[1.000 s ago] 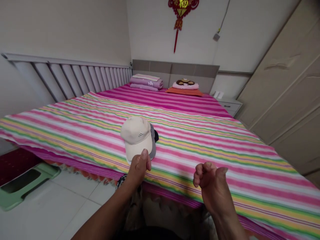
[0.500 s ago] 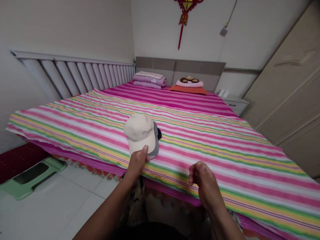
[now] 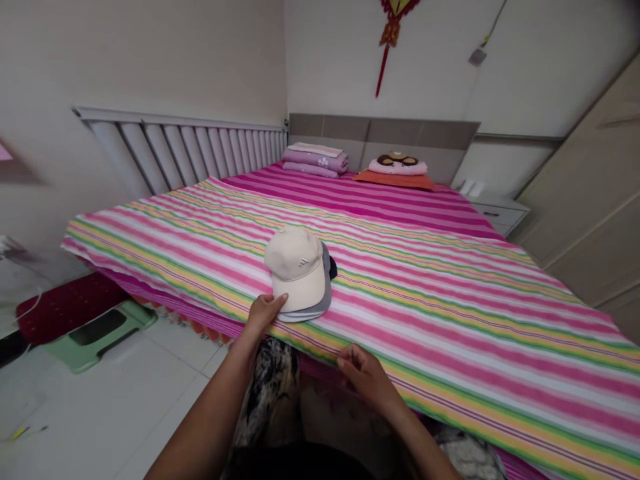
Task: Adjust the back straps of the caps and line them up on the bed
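A cream cap (image 3: 296,267) lies stacked on a grey cap (image 3: 325,293) near the front edge of a striped bed (image 3: 450,280); something dark peeks out behind them. My left hand (image 3: 264,313) touches the cream cap's brim, thumb on top and fingers curled under it. My right hand (image 3: 364,375) hovers low at the bed's edge, fingers loosely curled with nothing visible in them.
Folded purple bedding (image 3: 314,159) and a pillow with a cartoon cushion (image 3: 397,170) lie at the headboard. A white rail (image 3: 190,143) runs along the left wall. A green stool (image 3: 95,333) stands on the floor at left. A wardrobe (image 3: 595,200) rises at right.
The view has swung left. My right hand has dropped from a raised fist to the bed's edge. My left hand has slid down to the cap's brim.
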Tool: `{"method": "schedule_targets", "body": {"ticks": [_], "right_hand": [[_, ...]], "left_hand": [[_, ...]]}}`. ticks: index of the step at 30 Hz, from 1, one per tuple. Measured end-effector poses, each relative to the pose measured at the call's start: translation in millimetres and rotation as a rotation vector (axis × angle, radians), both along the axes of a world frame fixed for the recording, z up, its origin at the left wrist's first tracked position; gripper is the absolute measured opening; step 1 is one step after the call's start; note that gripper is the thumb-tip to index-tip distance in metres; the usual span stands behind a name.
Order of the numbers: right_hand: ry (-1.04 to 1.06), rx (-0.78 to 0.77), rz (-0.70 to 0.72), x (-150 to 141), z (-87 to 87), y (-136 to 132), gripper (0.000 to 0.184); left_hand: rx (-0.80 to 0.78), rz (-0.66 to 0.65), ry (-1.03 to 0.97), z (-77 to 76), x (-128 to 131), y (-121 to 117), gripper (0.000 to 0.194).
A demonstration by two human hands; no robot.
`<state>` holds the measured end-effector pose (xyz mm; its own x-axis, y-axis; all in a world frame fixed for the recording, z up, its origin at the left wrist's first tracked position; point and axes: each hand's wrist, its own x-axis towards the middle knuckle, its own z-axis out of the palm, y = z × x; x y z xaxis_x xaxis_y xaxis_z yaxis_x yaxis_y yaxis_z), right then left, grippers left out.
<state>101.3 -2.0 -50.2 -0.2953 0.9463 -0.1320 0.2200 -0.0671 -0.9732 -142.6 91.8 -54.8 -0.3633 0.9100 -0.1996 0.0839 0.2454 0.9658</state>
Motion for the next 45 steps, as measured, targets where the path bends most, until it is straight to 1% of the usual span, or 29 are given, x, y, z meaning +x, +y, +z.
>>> {"method": "schedule_targets", "body": {"ticks": [4, 8, 12, 17, 19, 21, 22, 25, 27, 29, 31, 34, 37, 39, 41, 43, 45], "right_hand": [[-0.029, 0.004, 0.008, 0.8, -4.5, 1.1, 0.021], [0.013, -0.034, 0.014, 2.2, -7.0, -0.8, 0.025], [0.059, -0.095, 0.013, 1.1, -7.5, -4.2, 0.029], [0.085, -0.164, 0.015, -0.2, -14.3, -9.5, 0.031], [0.1, -0.193, 0.002, -0.4, -16.9, -11.2, 0.031], [0.109, -0.215, -0.004, -0.6, -18.5, -12.3, 0.031], [0.113, -0.224, -0.005, -0.8, -19.1, -12.7, 0.031], [0.132, -0.245, -0.011, -1.2, -20.3, -13.5, 0.031], [0.157, -0.249, -0.022, -0.4, -20.2, -13.3, 0.033], [0.187, -0.243, -0.029, 2.0, -17.5, -12.4, 0.036], [0.255, -0.222, -0.057, 6.0, -11.1, -10.5, 0.035], [0.48, -0.174, -0.147, 15.0, 4.3, -6.1, 0.032], [0.723, -0.134, -0.187, 26.5, 19.1, -0.2, 0.045], [0.816, -0.119, -0.244, 33.7, 24.1, 3.9, 0.046], [0.848, -0.095, -0.384, 38.6, 24.5, 7.7, 0.035], [0.83, -0.063, -0.526, 40.2, 21.9, 11.1, 0.03], [0.801, -0.046, -0.591, 39.3, 19.1, 14.6, 0.029]], "left_hand": [[-0.01, -0.051, -0.204, 1.7, -5.2, 1.1, 0.044], [0.008, -0.051, -0.339, 6.4, -8.6, 3.5, 0.044], [0.014, -0.059, -0.421, 10.8, -7.6, 4.7, 0.038], [-0.049, -0.027, -0.571, 13.9, -8.2, 5.2, 0.027], [-0.064, -0.024, -0.656, 18.2, -8.6, 5.8, 0.018], [-0.046, -0.037, -0.743, 24.9, -7.6, 6.8, 0.009], [-0.027, -0.044, -0.779, 28.9, -6.4, 7.4, 0.008], [0.071, -0.062, -0.865, 40.0, -0.6, 8.5, 0.018], [0.192, -0.137, -0.926, 44.4, 4.9, 6.9, 0.024], [0.31, -0.261, -0.974, 44.8, 11.7, 1.9, 0.032], [0.355, -0.383, -0.991, 40.8, 19.9, -6.8, 0.04], [0.301, -0.533, -0.987, 28.3, 34.3, -24.7, 0.045], [0.207, -0.666, -0.927, 14.4, 47.9, -42.8, 0.043], [0.157, -0.736, -0.871, 8.4, 54.8, -52.2, 0.041], [0.111, -0.779, -0.815, 6.3, 59.8, -58.4, 0.038], [0.074, -0.779, -0.77, 7.2, 63.2, -61.1, 0.036], [0.062, -0.747, -0.74, 9.6, 65.8, -61.0, 0.035]]}}
